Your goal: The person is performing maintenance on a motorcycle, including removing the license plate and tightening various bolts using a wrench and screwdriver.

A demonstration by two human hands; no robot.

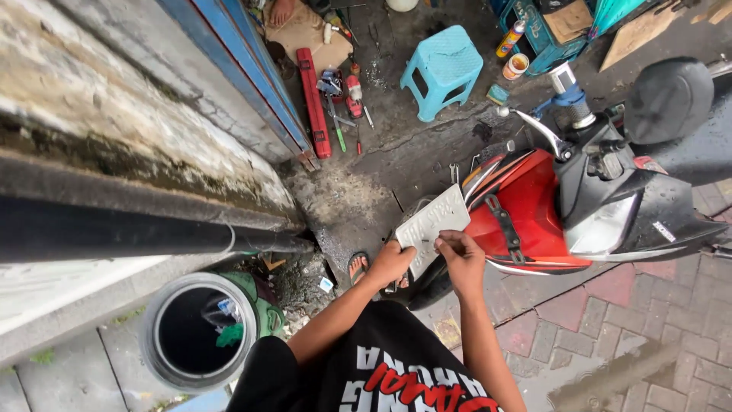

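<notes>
- hands hold a white plate (431,226) by the red scooter (534,206) front.
- left hand (390,263) grips its bottom edge.
- right hand (460,255) pinches its side.
- wet ground (366,183) below; a slip could drop the plate.

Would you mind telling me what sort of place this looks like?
Probably a roadside motorbike repair spot: a red scooter stands on wet paving, hand tools lie scattered on the ground beside a small blue stool, and both hands hold a white plate.
</notes>
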